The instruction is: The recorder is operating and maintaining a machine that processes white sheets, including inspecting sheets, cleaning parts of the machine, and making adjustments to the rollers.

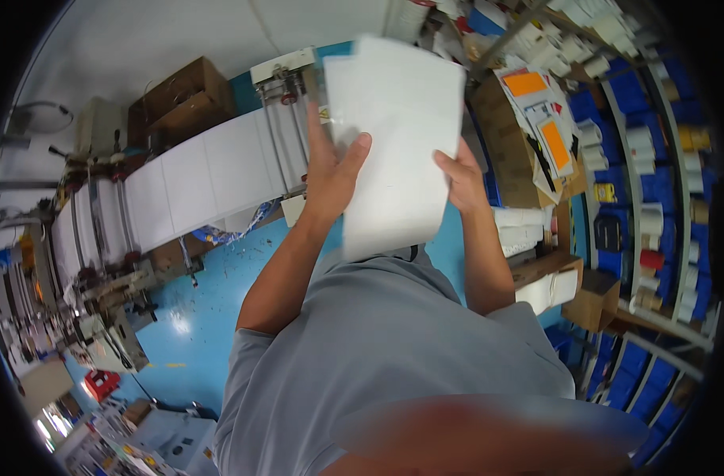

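Note:
A stack of white paper sheets (397, 151) is held up in front of my chest, its lower end curving toward me. Along its left edge, my left hand (334, 176) grips it with the thumb on the face and the index finger stretched up beside it. From the other side, my right hand (465, 178) pinches the right edge, thumb on top; its other fingers are mostly hidden behind the sheets. The upper corners fan slightly apart, so more than one layer shows. The sheets are slightly blurred.
On the left, a long machine with metal rollers (274, 143) carries a white paper web (203, 166). Behind it stands an open cardboard box (179, 103). To the right are a carton (508, 143) topped with papers and orange labels, and shelves of blue bins (659, 186). The floor (211, 309) is blue.

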Motion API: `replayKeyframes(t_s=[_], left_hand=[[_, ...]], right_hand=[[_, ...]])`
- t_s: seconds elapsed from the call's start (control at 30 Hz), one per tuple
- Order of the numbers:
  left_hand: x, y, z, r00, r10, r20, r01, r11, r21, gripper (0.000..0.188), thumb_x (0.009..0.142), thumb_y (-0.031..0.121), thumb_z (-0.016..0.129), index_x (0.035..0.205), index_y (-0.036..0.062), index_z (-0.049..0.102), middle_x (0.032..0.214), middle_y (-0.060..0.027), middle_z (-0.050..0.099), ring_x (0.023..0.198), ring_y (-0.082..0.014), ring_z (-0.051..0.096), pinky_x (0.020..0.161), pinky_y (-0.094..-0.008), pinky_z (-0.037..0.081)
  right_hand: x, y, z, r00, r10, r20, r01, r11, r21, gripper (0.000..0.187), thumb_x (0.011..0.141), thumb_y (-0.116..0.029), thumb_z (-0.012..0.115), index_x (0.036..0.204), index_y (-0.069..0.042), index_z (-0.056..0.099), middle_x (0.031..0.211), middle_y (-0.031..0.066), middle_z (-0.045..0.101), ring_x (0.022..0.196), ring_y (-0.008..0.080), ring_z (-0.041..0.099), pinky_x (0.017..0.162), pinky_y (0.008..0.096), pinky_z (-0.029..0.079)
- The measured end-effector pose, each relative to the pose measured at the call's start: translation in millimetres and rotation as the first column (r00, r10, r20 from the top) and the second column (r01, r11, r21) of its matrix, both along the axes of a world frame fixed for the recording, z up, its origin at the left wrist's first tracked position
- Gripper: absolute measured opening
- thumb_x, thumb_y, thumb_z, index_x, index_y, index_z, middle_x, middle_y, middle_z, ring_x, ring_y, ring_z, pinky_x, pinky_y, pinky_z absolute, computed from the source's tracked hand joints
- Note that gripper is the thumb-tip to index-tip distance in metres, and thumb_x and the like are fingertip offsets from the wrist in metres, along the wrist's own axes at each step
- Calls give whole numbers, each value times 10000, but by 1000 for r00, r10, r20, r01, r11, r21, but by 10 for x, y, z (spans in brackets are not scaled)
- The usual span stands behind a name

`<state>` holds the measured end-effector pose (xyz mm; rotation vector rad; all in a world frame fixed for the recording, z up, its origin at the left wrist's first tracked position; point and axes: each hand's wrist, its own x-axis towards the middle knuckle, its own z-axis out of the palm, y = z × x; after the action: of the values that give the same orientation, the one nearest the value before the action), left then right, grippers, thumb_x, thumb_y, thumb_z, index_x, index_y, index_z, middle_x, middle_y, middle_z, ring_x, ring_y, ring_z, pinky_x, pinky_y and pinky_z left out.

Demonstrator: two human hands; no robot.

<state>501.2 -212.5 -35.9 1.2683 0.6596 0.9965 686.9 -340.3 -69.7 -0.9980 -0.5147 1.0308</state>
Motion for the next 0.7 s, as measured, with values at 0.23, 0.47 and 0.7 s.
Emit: replayKeyframes(t_s=[0.23,0.47,0.7], left_hand=[[-251,349,294,942,140,304,-96,983,-154,359,842,-4,627,1187,18,527,1075,-91,631,916,-163,620,828,-282,503],[-276,211,674,771,85,631,50,980,-193,425,954,279,484,1282,8,472,1228,-119,555,1142,-271,535,997,-416,415],[-88,119,365,859,65,507,114,943,-314,415,939,206,510,1290,-9,448,1225,-126,540,1161,-272,513,998,-401,411]], right_hand=[[-75,-16,451,882,234,409,-320,934,158,689,864,-152,654,1435,-6,297,1342,103,491,1219,195,479,994,342,392],[-868,-37,279,971,-10,-239,126,872,473,683,866,-227,667,1416,-29,313,1358,133,485,1239,276,489,1036,450,390],[-901,16,413,917,-333,-218,367,919,141,483,830,-28,667,1273,-30,475,1203,104,578,1080,216,575,939,374,467]])
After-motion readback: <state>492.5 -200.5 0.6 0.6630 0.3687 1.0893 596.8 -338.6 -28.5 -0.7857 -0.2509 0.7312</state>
